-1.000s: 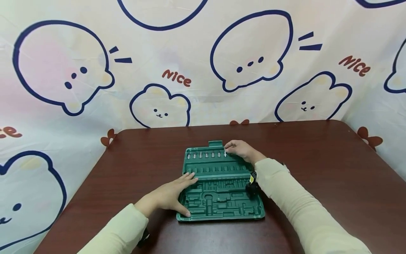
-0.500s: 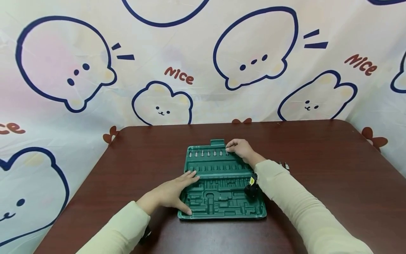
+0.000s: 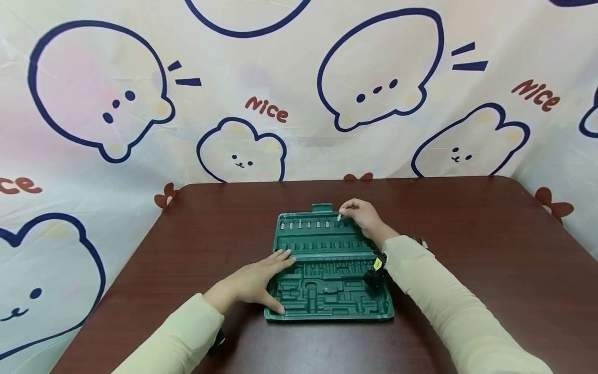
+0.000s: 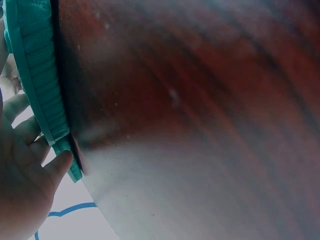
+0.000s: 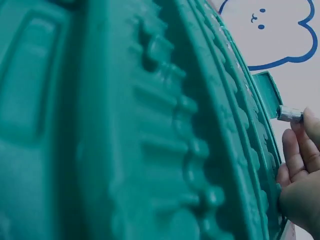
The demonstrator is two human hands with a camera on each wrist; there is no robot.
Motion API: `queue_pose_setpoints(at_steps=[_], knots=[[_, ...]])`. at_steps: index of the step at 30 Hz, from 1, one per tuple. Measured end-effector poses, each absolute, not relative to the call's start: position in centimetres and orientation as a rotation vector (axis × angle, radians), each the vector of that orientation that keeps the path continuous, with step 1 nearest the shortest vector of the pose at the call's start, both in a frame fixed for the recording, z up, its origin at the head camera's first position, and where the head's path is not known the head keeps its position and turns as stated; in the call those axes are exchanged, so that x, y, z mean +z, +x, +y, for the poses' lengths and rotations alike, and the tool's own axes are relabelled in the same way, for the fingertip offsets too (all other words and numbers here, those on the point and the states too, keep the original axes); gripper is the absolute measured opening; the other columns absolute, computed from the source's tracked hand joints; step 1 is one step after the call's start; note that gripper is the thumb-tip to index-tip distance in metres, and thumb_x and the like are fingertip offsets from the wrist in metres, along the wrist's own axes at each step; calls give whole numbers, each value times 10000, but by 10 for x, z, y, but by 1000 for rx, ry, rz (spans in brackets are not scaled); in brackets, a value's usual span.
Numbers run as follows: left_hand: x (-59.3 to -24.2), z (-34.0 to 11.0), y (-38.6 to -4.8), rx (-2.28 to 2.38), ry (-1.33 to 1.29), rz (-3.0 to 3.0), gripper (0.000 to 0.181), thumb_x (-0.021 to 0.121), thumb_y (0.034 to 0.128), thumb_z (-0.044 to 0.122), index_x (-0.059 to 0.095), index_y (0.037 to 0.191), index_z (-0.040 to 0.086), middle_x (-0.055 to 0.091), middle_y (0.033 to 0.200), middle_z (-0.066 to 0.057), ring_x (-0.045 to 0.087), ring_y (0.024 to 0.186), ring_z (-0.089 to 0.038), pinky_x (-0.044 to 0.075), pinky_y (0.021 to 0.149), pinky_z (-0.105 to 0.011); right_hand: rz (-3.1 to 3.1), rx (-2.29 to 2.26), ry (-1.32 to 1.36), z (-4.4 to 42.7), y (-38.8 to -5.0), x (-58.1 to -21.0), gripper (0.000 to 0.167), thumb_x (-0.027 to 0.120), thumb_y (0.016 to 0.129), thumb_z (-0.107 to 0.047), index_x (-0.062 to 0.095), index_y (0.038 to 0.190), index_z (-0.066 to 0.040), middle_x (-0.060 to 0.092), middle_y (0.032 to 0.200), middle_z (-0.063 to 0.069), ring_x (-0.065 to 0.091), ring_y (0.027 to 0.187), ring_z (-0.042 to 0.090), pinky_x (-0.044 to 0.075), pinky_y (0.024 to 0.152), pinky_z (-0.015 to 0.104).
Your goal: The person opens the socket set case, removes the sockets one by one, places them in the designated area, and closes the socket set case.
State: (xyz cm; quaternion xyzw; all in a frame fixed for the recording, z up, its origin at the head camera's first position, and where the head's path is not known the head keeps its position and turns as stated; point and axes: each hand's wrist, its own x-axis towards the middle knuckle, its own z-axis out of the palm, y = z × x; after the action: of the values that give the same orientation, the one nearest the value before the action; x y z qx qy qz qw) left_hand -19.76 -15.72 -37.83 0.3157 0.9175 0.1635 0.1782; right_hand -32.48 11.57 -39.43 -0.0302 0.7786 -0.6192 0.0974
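Note:
A green moulded tool case (image 3: pixel 334 315) lies unfolded on the table. My left hand (image 3: pixel 254 280) rests on its left edge with fingers spread, the thumb near the front corner. At the case's far side my right hand (image 3: pixel 366 218) pinches a small silver socket (image 5: pixel 290 114) between thumb and fingertips. The socket has a ridged side and appears raised just off the far row of slots. Left of it, several small metal pieces (image 3: pixel 309 224) stand in that row. In the left wrist view, the fingers touch the case's ribbed side wall (image 4: pixel 40 75).
Small metal pieces (image 3: pixel 423 243) lie on the brown table (image 3: pixel 486 234), partly behind the right sleeve. The case's latch tab (image 3: pixel 322 208) sticks out at its far edge. A patterned cloth (image 3: pixel 303 145) hangs behind the table.
My right hand has drawn slightly up and to the right, with the socket shifting away from the row's slot. The left hand keeps its place on the case. The head view has shifted slightly.

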Motion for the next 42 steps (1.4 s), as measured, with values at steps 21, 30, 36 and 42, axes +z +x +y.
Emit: queue_pose_setpoints(at_steps=[21,30,36,42], knots=[[-380,-157,-201,404,988,2612,997,643,611,587,193,1391,159,82,1439,-14,55,1297,-193,279,940,-419,2178,-1975,-203,184,-283,-359,87,557,851,-156,529,878,-79,554,815,-10,535,868,215,303,890,480],[-380,-159,-199,398,953,2609,992,636,619,593,171,1396,187,62,1441,9,39,1298,-186,282,934,-431,2246,-1946,-93,233,-265,-366,147,550,857,-171,522,916,-40,561,799,-45,557,747,76,436,752,317],[-380,-159,-200,430,952,2603,989,641,618,586,171,1396,195,54,1442,21,29,1298,-181,292,926,-430,2377,-1857,-38,263,-257,-377,278,534,866,-192,490,992,50,552,799,-98,527,747,54,445,706,266],[-380,-159,-200,445,945,2589,987,640,621,583,170,1396,193,47,1442,22,24,1298,-182,294,921,-441,2520,-1732,-15,284,-251,-385,346,517,875,-197,460,1044,100,544,829,-87,507,754,43,444,698,259]])
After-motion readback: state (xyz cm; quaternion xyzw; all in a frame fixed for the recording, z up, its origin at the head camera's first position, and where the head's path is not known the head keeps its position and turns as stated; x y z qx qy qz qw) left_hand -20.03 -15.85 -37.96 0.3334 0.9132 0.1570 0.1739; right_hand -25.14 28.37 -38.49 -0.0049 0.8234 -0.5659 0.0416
